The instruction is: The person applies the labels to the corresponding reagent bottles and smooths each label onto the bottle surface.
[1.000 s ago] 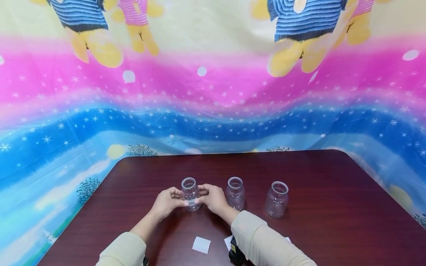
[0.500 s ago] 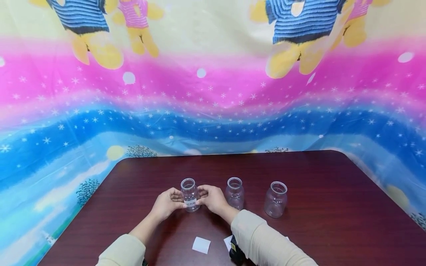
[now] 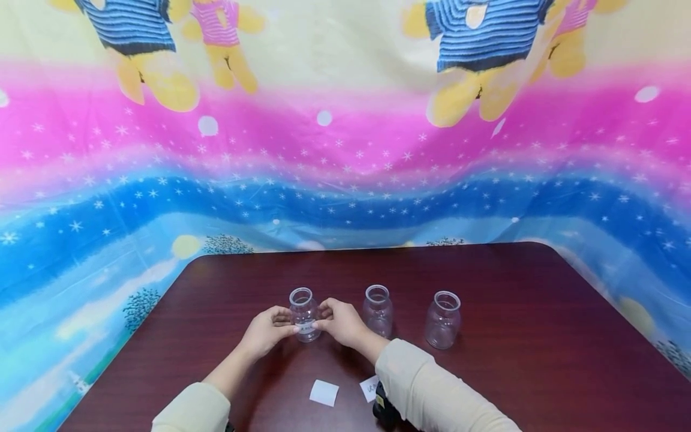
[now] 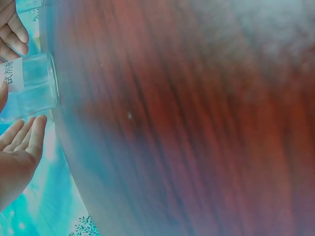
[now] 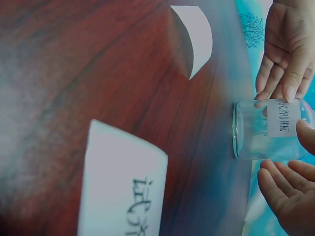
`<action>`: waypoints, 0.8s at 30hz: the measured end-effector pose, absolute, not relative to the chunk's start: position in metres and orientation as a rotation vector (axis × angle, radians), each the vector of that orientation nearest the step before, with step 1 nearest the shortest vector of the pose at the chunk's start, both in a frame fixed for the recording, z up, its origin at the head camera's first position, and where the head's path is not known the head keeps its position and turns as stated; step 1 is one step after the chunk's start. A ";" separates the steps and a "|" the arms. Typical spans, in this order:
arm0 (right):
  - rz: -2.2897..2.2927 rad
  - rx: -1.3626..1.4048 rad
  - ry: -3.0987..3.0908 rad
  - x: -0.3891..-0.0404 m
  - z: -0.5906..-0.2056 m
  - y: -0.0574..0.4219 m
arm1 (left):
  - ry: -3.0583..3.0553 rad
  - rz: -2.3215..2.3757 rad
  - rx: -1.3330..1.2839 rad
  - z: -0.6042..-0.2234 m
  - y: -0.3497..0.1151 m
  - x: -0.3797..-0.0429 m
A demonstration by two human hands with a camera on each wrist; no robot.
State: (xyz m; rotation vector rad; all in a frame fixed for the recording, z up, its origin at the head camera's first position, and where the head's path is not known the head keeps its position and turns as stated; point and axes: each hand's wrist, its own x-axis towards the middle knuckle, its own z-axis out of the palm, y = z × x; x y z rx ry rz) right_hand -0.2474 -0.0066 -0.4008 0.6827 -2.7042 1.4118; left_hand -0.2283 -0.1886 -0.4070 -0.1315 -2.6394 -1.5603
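A clear glass jar (image 3: 303, 309) stands upright on the dark red table, with both hands around it. Across its front runs a white label (image 5: 282, 119) bearing handwritten characters. My left hand (image 3: 266, 333) holds the jar's left side, thumb tip at the label's left end. From the right, my right hand (image 3: 342, 324) holds the jar with its thumb pressed on the label's other end. In the right wrist view the fingers of both hands lie along the jar's sides. The label's middle shows between the thumbs.
Two more clear glass jars, a middle one (image 3: 377, 313) and a right one (image 3: 443, 321), stand open-topped to the right. Nearer me lie a blank-looking white paper piece (image 3: 324, 393) and a handwritten paper piece (image 5: 125, 182), partly behind the right forearm. A printed curtain (image 3: 345, 150) hangs behind the table.
The thumbs shift over the label: more of its writing showed half a second ago than now. The hands stay on the same jar. The whole head view has shifted slightly.
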 end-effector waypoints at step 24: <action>1.503 0.768 -2.726 -0.215 -0.393 0.023 | -2.624 -1.589 -0.028 -0.389 -0.185 -0.197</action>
